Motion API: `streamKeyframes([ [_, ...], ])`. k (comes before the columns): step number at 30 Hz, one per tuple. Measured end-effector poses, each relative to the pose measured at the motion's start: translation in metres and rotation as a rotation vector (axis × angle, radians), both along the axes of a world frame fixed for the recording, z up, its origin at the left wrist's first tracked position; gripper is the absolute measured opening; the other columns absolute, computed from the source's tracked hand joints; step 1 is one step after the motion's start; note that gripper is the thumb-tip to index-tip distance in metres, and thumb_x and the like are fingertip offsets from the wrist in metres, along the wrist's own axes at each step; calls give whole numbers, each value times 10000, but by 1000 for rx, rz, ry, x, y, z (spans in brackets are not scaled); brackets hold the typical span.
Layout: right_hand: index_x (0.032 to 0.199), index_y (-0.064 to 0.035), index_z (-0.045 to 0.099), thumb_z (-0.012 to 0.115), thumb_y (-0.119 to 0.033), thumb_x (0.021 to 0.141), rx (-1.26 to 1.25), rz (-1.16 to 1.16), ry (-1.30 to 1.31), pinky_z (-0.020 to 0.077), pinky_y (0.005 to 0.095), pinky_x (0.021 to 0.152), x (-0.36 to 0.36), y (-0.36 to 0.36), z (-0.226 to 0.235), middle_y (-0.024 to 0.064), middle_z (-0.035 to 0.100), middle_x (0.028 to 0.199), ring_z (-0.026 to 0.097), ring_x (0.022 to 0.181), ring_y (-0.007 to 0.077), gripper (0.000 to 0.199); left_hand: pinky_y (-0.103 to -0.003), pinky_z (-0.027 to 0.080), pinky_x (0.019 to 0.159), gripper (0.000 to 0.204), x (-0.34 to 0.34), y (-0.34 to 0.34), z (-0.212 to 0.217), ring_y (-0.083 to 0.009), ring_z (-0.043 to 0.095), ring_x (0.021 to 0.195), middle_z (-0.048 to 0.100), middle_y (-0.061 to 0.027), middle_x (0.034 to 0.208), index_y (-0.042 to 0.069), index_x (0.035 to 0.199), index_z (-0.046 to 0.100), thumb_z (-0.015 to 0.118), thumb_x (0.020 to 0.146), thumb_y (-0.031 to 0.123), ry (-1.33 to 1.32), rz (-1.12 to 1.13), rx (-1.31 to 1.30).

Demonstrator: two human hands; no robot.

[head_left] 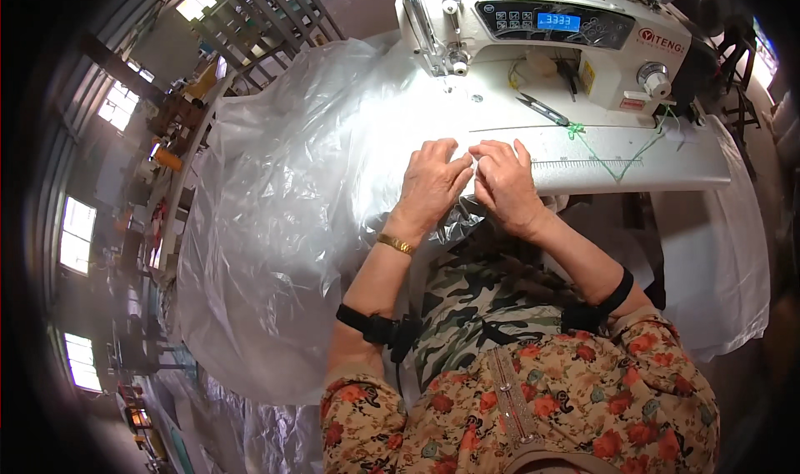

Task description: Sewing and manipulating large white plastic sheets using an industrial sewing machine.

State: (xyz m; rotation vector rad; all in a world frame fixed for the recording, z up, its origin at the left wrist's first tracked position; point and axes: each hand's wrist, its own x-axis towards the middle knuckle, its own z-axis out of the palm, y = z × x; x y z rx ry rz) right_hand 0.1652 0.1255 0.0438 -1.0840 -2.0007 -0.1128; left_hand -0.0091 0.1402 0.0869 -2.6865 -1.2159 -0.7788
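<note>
Side by side at the front edge of a white sewing machine (462, 16), my left hand (429, 184) and my right hand (507, 182) nearly meet, fingers bent and pressed together. Between them they pinch the edge of a thin translucent plastic sheet (283, 182), which spreads over the table to the left and hangs down toward my lap. The fingertips partly hide the held edge. Bright lamp glare washes out the sheet under the needle area (446, 78), just beyond my hands, so I cannot tell whether it lies under the presser foot.
Thread snips (543, 109) tied with green string (617, 177) lie on the machine bed, right of my hands. A printed ruler scale (583, 162) runs along its front. More whitish sheeting (708, 266) hangs at the right. A metal rack (275, 24) stands behind, left.
</note>
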Motion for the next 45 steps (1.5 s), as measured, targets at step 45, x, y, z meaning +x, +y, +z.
streamKeyframes([
  [45,1001,-56,643,629,-157,881,-173,368,-141,436,400,959,28,66,23,84,646,1170,574,1121,273,157,-509,374,1033,374,10,-39,-23,-335,537,1197,593,-170,1174,-8,1049,591,744,776,196,111,25,192],
])
